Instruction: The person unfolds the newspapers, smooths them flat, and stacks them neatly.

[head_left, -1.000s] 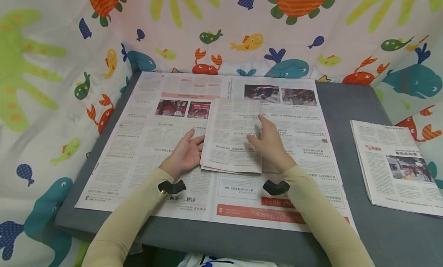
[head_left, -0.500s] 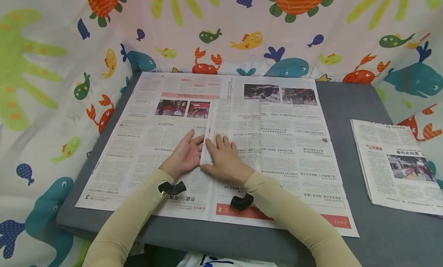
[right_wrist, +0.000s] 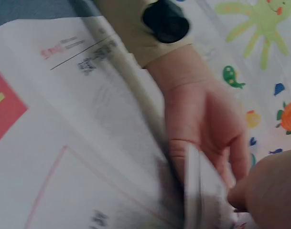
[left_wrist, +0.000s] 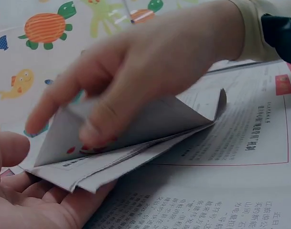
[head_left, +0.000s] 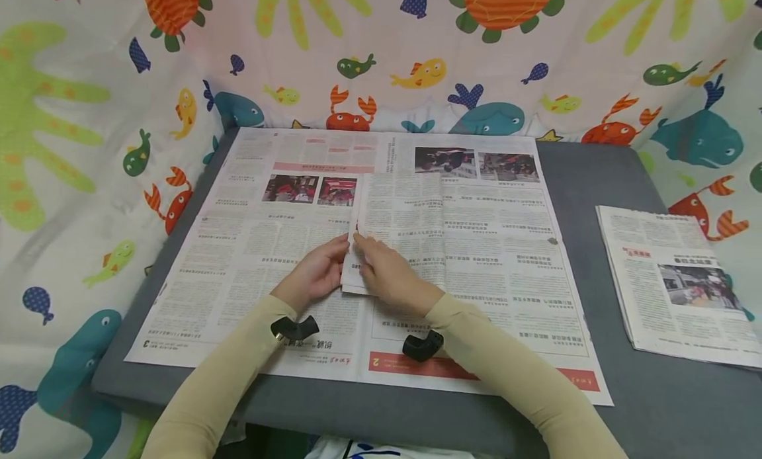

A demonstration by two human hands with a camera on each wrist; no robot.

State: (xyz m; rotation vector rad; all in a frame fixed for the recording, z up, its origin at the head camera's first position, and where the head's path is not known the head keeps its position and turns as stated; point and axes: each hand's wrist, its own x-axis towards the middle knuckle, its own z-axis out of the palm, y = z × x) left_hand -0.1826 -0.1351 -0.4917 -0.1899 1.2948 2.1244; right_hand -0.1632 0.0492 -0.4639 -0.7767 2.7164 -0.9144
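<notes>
A small folded newspaper lies on the spread newspaper in the head view. My right hand reaches over its left edge and pinches the upper layers between thumb and fingers. In the left wrist view those layers stand raised off the lower ones, and the right hand is blurred. From the left, my left hand meets the same edge. Its fingers lie under the lower layers, partly hidden, while its thumb is raised above them. The right wrist view has the left hand behind the paper's edge.
The spread newspaper covers much of the grey table. A stack of folded newspapers lies on the table at the right. A curtain printed with sea animals rises behind and at both sides.
My right hand came from the folded newspaper's right side to its left edge, first lying flat there, now pinching the layers. The left thumb has moved in closer to the paper.
</notes>
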